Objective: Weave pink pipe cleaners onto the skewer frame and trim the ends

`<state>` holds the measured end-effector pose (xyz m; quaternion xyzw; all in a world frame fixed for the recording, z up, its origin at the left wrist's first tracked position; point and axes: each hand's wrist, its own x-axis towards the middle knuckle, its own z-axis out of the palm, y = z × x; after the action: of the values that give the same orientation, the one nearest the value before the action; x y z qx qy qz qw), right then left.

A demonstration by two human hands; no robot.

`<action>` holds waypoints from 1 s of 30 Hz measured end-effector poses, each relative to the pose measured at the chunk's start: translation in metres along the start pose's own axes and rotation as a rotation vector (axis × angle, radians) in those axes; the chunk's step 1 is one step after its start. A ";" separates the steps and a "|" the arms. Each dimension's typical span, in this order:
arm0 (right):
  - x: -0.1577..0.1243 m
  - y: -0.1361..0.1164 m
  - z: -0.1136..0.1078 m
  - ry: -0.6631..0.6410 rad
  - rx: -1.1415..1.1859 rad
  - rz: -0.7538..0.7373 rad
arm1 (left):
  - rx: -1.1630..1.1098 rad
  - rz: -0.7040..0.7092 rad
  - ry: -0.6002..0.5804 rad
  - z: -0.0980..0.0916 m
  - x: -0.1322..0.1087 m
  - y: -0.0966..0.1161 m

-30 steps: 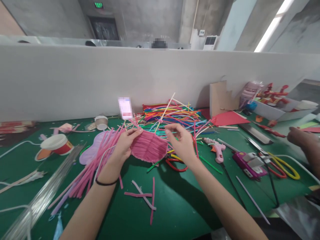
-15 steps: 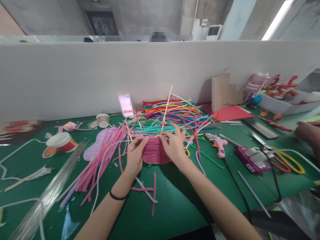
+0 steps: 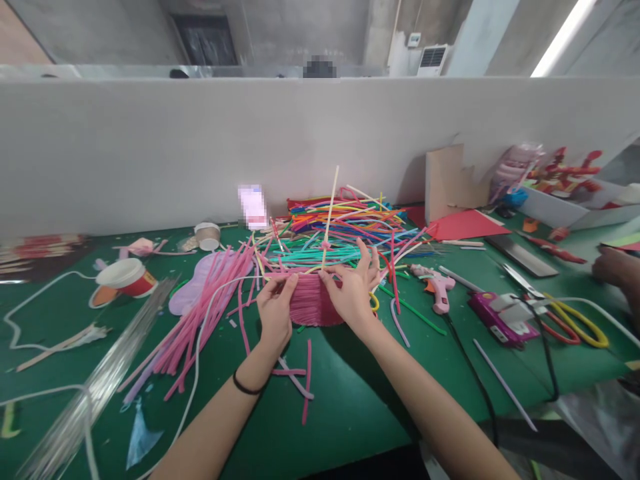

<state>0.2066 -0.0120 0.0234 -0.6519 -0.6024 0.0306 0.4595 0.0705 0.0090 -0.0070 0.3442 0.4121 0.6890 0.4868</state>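
A pink panel of pipe cleaners laid side by side point(image 3: 309, 303) stands on the green table mat point(image 3: 350, 400) in front of me. My left hand point(image 3: 275, 310) pinches its left top edge between thumb and fingers. My right hand point(image 3: 353, 290) grips its right side, fingers curled over the top. A cream stick point(image 3: 330, 213) rises from the panel's upper edge. A heap of multicoloured pipe cleaners point(image 3: 345, 230) lies just behind. Loose pink pipe cleaners point(image 3: 200, 307) fan out to the left.
A pink glue gun point(image 3: 436, 288), a purple tool point(image 3: 500, 317) and yellow-handled scissors point(image 3: 575, 323) lie to the right. A red paper cup point(image 3: 123, 280) and clear rods point(image 3: 100, 387) are on the left. Another person's hand point(image 3: 613, 267) is at the far right. A white partition point(image 3: 200, 147) backs the table.
Both hands closed in on the pink panel, brought it from tilted and lifted to standing on the mat, and my right hand took hold of its right side.
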 end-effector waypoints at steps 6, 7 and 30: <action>0.004 0.007 0.001 -0.154 0.062 0.093 | 0.048 0.033 0.018 -0.002 0.000 0.001; 0.004 0.009 0.002 -0.166 0.065 0.111 | 0.044 0.025 0.020 -0.002 0.000 0.002; 0.005 0.006 0.001 -0.175 0.073 0.124 | -0.052 -0.368 -0.229 -0.016 0.018 0.017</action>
<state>0.2115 -0.0068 0.0217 -0.6657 -0.5971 0.1377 0.4259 0.0451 0.0192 0.0026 0.3265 0.3921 0.5555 0.6566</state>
